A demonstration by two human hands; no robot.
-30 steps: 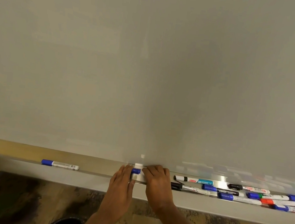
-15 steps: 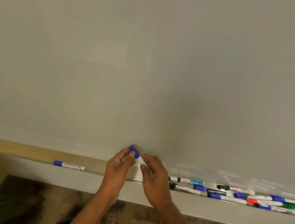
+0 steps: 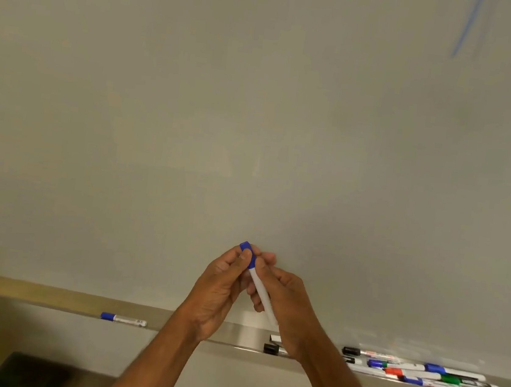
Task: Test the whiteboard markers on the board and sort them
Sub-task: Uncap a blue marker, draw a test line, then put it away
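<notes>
Both hands' grip pinches the blue-capped marker (image 3: 259,284), left hand (image 3: 221,288) on its cap, right hand (image 3: 287,305) on its barrel, now raised off the tray (image 3: 169,320).

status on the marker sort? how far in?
Early. Looks done: one blue-capped marker lies alone at the tray's left end, and a blue stroke marks the board's top right. In hand: the left hand pinches the blue cap of a marker whose barrel the right hand grips; cap on. Left: the pile of markers on the right.
</notes>
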